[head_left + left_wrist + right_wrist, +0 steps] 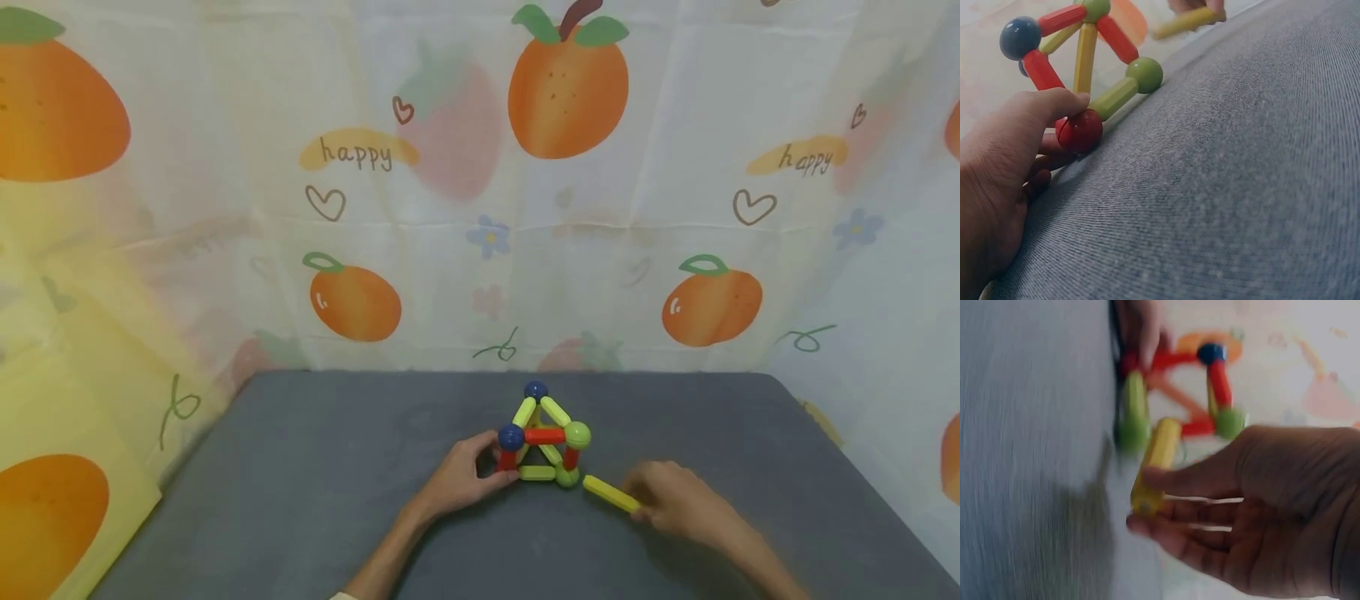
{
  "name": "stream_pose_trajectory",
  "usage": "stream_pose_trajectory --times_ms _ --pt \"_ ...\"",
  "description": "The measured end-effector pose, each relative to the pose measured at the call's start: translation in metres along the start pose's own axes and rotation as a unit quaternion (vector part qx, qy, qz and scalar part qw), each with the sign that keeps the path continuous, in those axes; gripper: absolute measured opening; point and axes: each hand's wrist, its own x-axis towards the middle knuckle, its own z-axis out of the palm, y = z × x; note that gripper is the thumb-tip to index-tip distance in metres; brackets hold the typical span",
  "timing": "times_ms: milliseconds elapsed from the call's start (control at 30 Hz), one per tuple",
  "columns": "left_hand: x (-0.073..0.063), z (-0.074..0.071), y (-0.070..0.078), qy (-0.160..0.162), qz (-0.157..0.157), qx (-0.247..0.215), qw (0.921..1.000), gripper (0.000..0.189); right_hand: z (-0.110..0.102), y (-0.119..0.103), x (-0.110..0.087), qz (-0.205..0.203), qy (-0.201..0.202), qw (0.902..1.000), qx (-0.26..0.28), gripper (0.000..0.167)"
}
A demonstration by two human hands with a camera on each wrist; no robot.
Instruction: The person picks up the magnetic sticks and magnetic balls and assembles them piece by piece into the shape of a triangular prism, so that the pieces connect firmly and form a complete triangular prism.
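A frame of coloured rods and balls (544,436) stands on the grey table, with blue balls on top and at the left and green balls at the right. My left hand (459,482) holds its lower left corner; in the left wrist view the thumb and fingers grip a red ball (1080,132). To the right of the frame, my right hand (682,502) pinches a yellow rod (611,493) between thumb and fingers. The rod's free end points at the lower green ball (567,476), with a small gap between them in the head view.
The dark grey tabletop (300,483) spreads around both hands. Behind it hangs a pale curtain (645,208) printed with oranges and hearts, and a yellow panel of cloth (82,358) borders the left side.
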Motion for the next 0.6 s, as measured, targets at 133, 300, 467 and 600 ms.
stream_pose_trajectory --times_ms 133,300,467,600 --pt "0.001 -0.002 0.002 0.010 0.008 0.002 0.9999 0.022 0.008 -0.029 0.005 -0.081 -0.007 0.9957 0.044 0.020" --pt "0.002 -0.005 0.003 0.006 0.009 0.012 0.9999 0.021 0.024 -0.062 0.017 -0.091 0.066 0.9933 0.027 0.020" --pt "0.002 -0.003 0.002 0.000 0.009 0.009 0.9999 0.019 0.040 -0.078 0.025 -0.068 0.135 0.9883 -0.018 0.019" --pt "0.002 0.000 0.002 -0.005 0.008 0.001 1.0000 0.018 0.049 -0.079 0.023 -0.060 0.178 0.9813 -0.042 0.018"
